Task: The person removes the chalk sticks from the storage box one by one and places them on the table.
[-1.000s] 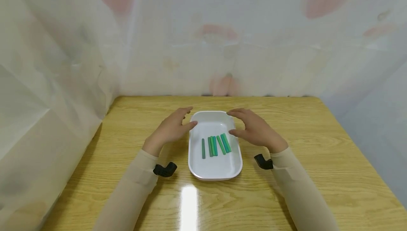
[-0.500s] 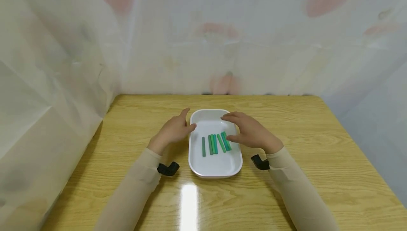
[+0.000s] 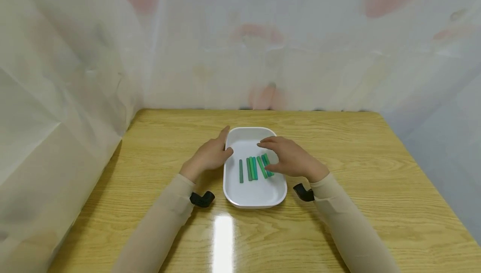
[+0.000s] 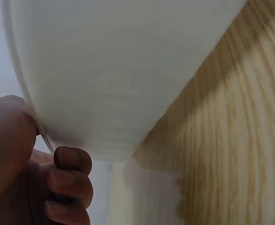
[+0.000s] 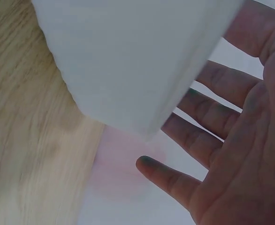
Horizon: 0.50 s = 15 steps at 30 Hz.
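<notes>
A white rectangular tray [image 3: 252, 193] with rounded corners stands on the table, its side wall [image 4: 104, 75] large in the left wrist view. My left hand [image 3: 211, 155] grips the left rim, thumb on the inside and curled fingers [image 4: 71, 180] against the outside. Over the right rim hovers my right hand [image 3: 293, 158], fingers [image 5: 170, 180] spread and relaxed, holding nothing. Green stains mark some of its fingertips. Several slim green and teal sticks lie in the tray: one dark green stick [image 3: 241, 171] apart at left, a close group [image 3: 252, 168] in the middle, others partly hidden by my right thumb.
The wood-grain table [image 3: 349, 206] reaches back to a pale plastic sheet [image 3: 203, 47] with pink blotches. More sheeting [image 3: 56, 110] hangs along the left side. A bright light reflection lies on the table in front of the tray.
My left hand has moved right and closed on the tray's left rim. My right hand has moved left over the tray, now covering parts of the rightmost sticks. The sticks keep their arrangement.
</notes>
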{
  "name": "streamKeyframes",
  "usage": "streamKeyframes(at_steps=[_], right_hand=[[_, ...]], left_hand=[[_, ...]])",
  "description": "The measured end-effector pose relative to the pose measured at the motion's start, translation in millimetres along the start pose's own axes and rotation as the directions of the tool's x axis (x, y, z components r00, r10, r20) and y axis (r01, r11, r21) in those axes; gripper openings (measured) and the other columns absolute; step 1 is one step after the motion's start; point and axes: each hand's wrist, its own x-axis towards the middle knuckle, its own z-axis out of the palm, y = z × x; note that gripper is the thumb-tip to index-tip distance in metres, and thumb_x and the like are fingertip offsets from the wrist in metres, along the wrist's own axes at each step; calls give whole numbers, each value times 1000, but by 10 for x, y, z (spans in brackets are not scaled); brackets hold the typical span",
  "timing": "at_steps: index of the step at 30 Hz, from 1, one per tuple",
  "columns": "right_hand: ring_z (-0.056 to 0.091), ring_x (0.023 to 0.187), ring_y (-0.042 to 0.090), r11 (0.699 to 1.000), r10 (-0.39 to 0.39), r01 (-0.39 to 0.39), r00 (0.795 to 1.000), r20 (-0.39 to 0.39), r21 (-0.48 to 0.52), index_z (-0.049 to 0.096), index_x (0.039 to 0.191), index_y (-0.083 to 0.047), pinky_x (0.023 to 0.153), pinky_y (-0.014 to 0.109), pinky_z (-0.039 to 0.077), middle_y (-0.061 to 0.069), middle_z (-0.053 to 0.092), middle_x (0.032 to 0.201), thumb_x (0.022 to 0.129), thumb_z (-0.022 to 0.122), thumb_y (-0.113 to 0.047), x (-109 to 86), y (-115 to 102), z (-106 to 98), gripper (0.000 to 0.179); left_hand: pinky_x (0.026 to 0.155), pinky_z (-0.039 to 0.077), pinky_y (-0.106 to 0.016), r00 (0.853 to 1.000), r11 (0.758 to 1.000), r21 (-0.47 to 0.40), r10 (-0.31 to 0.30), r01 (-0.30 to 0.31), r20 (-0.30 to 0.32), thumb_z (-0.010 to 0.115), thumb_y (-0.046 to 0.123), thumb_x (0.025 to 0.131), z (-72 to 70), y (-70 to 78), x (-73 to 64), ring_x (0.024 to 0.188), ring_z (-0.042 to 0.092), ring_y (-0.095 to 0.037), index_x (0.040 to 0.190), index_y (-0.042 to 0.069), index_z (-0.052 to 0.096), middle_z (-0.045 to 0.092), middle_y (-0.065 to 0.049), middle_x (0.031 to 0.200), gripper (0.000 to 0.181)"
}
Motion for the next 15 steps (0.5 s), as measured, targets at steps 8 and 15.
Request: streamKeyframes(at_steps=[8, 15], right_hand=[[54, 137, 37, 1000, 15, -15, 1000, 25, -27, 56, 149, -11, 112, 55, 46, 14, 54, 152, 86, 85, -26, 4, -10, 32, 71], [53, 138, 37, 999, 31, -29, 998, 50, -39, 57, 149, -11, 113, 55, 45, 13, 54, 152, 85, 86, -26, 21, -4, 69, 72]], left_hand=[[56, 45, -32, 1000, 1000, -15, -15, 15, 10, 47, 26, 105, 30, 36, 5, 63, 57, -19, 167, 9, 7, 61, -8, 78, 76], [51, 43, -30, 999, 999, -8, -32, 32, 7, 47, 24, 104, 54, 40, 24, 57, 56, -18, 167, 10, 7, 58, -7, 71, 76]])
